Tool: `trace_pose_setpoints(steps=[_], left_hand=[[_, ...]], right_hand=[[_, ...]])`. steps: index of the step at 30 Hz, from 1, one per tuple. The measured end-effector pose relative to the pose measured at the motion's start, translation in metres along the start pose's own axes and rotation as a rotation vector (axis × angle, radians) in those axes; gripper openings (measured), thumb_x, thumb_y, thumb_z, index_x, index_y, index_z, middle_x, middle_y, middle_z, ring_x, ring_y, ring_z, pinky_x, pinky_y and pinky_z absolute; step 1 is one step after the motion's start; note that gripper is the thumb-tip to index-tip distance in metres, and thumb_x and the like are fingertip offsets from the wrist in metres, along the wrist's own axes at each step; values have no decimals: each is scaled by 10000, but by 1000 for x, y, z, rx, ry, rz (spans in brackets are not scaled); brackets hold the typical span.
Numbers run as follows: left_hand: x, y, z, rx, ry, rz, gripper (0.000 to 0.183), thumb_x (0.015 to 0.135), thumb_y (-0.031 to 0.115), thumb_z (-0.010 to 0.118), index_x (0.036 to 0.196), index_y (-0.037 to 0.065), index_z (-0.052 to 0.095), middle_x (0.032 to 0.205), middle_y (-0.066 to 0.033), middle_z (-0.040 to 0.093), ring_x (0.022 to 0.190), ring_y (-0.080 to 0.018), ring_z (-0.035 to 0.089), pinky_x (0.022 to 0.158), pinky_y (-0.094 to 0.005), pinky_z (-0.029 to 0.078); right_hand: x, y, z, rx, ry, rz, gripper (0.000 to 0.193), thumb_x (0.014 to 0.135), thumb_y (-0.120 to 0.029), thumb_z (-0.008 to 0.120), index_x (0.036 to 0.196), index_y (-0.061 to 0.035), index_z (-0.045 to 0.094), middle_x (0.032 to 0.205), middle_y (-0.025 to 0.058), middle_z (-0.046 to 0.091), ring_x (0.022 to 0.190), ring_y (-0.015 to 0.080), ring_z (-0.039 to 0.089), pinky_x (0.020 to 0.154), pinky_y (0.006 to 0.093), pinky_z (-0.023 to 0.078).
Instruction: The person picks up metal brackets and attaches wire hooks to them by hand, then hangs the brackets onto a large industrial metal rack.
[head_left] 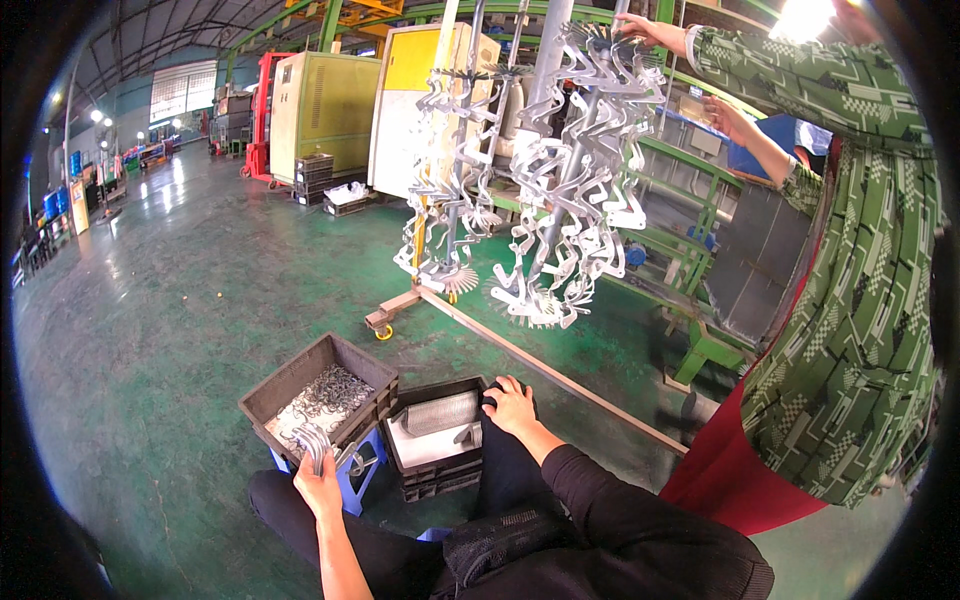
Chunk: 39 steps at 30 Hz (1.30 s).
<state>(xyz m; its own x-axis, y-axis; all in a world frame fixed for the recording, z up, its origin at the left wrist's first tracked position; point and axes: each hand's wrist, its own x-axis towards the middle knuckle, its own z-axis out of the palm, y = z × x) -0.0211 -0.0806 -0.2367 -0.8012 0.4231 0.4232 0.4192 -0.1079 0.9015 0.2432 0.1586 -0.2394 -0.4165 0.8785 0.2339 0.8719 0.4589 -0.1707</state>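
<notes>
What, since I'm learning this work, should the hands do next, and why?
Probably bring the right hand across to the metal pieces: the left hand grips a bunch of them beside the dark crate of loose parts, while the right rests on the leg, seemingly holding nothing.

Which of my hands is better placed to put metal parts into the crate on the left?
Your left hand, I'd say: it holds curved metal parts by the near corner of the left crate. Your right hand rests on your knee, with the other crate in between.
</notes>
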Motion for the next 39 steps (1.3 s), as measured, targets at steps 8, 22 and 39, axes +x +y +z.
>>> trace_pose_setpoints(steps=[8, 22, 39], left_hand=[[-1, -7, -3, 15, 16, 3, 203, 743, 54, 637, 855, -108, 589, 700, -179, 624, 622, -218, 589, 624, -340, 456], [-3, 7, -4, 81, -23, 34, 152, 751, 51, 624, 842, -69, 601, 658, -137, 613, 571, -161, 542, 580, -326, 443], [-2, -20, 0, 104, -36, 92, 198, 739, 103, 669, 852, -52, 619, 694, -151, 635, 599, -179, 580, 580, -334, 458]], right_hand=[[-3, -3, -4, 7, -15, 4, 315, 772, -338, 612, 1061, -217, 597, 1332, 56, 388, 1300, 248, 259, 1004, 573, 227], [-5, 0, -5, 44, -23, 10, 321, 776, -333, 610, 1069, -202, 595, 1352, 58, 359, 1311, 251, 228, 1011, 588, 207], [-1, 9, 10, 85, 39, -14, 316, 741, -337, 631, 1030, -211, 626, 1323, 63, 411, 1296, 263, 258, 1005, 570, 204]])
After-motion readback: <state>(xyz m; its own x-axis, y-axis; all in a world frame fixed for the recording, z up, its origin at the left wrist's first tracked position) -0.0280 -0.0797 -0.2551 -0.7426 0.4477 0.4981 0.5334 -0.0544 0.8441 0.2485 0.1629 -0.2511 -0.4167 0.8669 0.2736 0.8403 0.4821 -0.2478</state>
